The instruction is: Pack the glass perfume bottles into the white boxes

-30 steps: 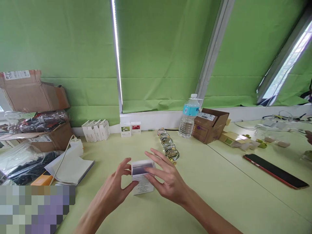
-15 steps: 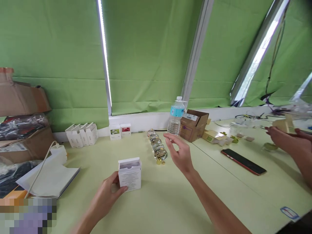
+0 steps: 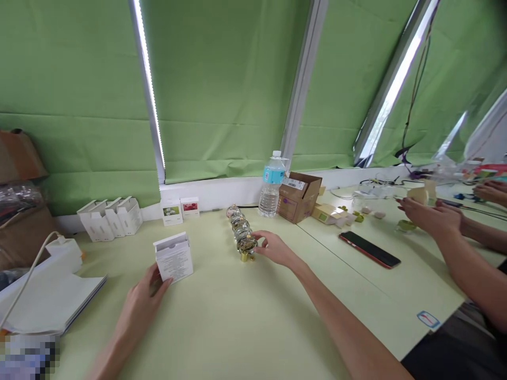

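Note:
My left hand (image 3: 143, 295) grips a small white carton (image 3: 174, 259) by its lower left side, thumb on the front. The carton stands on the table with its top open and small print on its face; its inside is hardly visible. My right hand (image 3: 273, 248) has thumb and fingers curled at the near end of a row of shiny, round, clear-and-gold pieces (image 3: 240, 228). Its fingertips are on the right edge of the nearest piece, whose exact kind I cannot make out. Small gold bits (image 3: 244, 257) show at the row's near end.
Several white cartons (image 3: 111, 219) lean together at the back left, near two picture cartons (image 3: 171, 212). A water bottle (image 3: 271, 187) and brown cardboard box (image 3: 299, 198) stand behind. A phone (image 3: 369, 249) lies right. Another person's hands (image 3: 430, 214) hold a pale box.
My right hand has come down to the nearest shiny piece and its fingers have closed in. The view has swung right; my left hand still holds the carton, now slightly tilted.

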A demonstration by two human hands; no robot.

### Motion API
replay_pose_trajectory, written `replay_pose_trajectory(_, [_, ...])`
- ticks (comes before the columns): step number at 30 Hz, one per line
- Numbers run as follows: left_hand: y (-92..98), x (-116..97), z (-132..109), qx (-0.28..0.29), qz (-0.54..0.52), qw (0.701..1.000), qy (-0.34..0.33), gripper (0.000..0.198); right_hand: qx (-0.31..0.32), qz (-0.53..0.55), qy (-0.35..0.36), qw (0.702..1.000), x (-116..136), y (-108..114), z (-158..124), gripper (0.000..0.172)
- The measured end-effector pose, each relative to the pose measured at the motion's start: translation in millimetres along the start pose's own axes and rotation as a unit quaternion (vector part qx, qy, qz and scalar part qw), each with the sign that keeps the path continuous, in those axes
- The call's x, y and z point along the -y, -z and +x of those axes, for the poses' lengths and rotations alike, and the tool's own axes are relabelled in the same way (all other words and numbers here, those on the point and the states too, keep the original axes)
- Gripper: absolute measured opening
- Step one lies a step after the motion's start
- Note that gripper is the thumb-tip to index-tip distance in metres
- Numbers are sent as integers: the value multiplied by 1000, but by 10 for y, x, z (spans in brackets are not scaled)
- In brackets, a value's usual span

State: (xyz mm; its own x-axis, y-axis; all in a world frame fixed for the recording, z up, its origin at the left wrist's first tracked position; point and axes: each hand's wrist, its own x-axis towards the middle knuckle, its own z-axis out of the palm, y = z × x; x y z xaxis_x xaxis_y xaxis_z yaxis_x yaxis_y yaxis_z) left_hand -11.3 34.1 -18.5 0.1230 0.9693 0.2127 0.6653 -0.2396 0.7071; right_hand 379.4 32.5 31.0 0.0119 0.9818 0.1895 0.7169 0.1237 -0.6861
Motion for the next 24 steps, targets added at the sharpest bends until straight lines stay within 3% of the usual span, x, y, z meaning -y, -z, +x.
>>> replay_pose_trajectory(10, [32, -56, -17, -48, 34, 998, 0, 43, 76, 59, -12, 995, -86, 87, -32, 32])
replay_pose_trajectory(15, [22, -103, -37, -61, 45, 997, 12, 53, 121, 75, -11, 990, 28, 116, -139, 30])
replay_pose_trajectory(17, [41, -181, -62, -97, 47, 994, 26, 60, 135, 75, -9, 988, 92, 96, -175, 32])
replay_pose_trajectory(19, [80, -298, -110, -170, 40, 984, 25, 60, 149, 75, -3, 986, 166, 61, -209, 33])
replay_pose_trajectory(22, [147, -483, -220, -285, 35, 958, -13, 43, 170, 76, 16, 982, 300, -10, -263, 33])
replay_pose_trajectory(24, [154, -564, -299, -290, 33, 954, -64, 29, 176, 74, 32, 981, 398, -66, -300, 32])
